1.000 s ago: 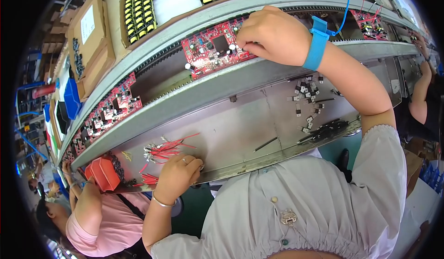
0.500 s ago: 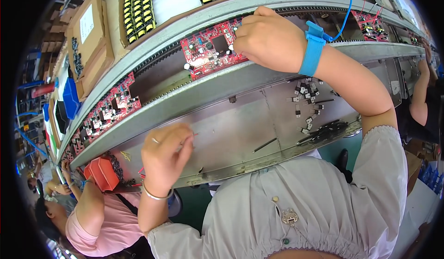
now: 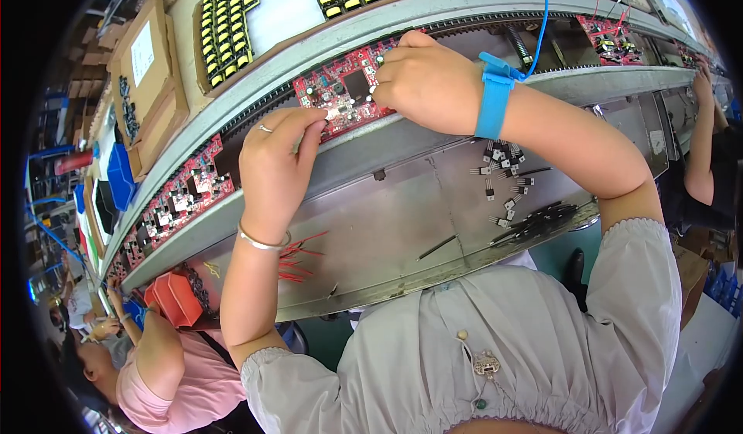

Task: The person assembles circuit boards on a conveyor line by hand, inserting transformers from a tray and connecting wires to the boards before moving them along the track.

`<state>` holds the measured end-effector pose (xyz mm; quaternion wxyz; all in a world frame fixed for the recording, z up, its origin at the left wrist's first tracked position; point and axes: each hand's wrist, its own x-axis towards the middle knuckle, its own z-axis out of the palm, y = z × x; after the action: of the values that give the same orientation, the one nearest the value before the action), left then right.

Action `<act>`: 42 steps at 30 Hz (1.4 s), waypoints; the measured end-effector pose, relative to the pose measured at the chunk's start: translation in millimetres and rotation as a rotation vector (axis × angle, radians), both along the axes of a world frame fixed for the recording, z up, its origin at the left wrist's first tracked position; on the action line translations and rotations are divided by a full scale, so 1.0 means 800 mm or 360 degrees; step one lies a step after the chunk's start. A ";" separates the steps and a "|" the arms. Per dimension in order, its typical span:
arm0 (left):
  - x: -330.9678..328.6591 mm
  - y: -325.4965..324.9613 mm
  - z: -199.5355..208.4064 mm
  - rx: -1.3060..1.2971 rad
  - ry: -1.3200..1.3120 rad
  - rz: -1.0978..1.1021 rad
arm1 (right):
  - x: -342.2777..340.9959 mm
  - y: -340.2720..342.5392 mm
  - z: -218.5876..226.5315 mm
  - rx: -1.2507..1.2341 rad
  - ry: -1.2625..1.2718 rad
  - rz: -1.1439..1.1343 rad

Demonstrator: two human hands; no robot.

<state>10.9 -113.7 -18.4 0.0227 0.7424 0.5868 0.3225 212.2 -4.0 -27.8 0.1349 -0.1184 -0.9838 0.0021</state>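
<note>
A red circuit board (image 3: pixel 329 85) with a dark block, small round capacitors and other parts lies on the rail line in front of me. My left hand (image 3: pixel 280 151) reaches over its near left corner. Thumb and forefinger are pinched together there; whatever is between them is too small to name. Over the board's right end rests my right hand (image 3: pixel 429 85), its fingers curled and their tips down among the parts. What it grips is hidden beneath it. A blue wrist strap (image 3: pixel 495 101) with a blue cord circles my right wrist.
Below the rail, a metal tray (image 3: pixel 379 225) holds red wires (image 3: pixel 298 257), black three-legged components (image 3: pixel 507 172) and dark thin pieces (image 3: pixel 542 221). An orange bin (image 3: pixel 174 298) stands left, near a person in pink. Yellow-topped parts (image 3: pixel 224 35) fill a box behind the rail.
My left hand has moved up and away from me, from above the tray to the board's corner, uncovering the red wires. My right hand stays on the board. The whole view has shifted slightly.
</note>
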 end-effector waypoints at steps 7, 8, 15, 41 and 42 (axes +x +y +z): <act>-0.004 0.008 -0.016 0.0039 0.0203 -0.0077 | 0.019 -0.006 -0.011 -0.0159 0.0361 -0.0034; -0.003 0.008 -0.016 0.0037 0.0216 -0.0083 | 0.022 -0.006 -0.010 -0.0158 0.0361 -0.0035; -0.002 0.005 -0.012 0.0031 0.0273 -0.0079 | 0.040 -0.004 -0.002 -0.0277 0.0487 -0.0069; 0.008 0.008 -0.009 0.0146 0.0494 -0.0073 | 0.050 -0.009 0.012 -0.0294 0.0459 -0.0099; 0.008 0.006 -0.010 0.0154 0.0499 -0.0076 | 0.050 -0.009 0.011 -0.0319 0.0440 -0.0118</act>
<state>17.6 -108.5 -26.6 -0.0972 0.7976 0.5490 0.2301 252.2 -11.6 -18.9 0.2563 -0.1659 -0.9457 0.1115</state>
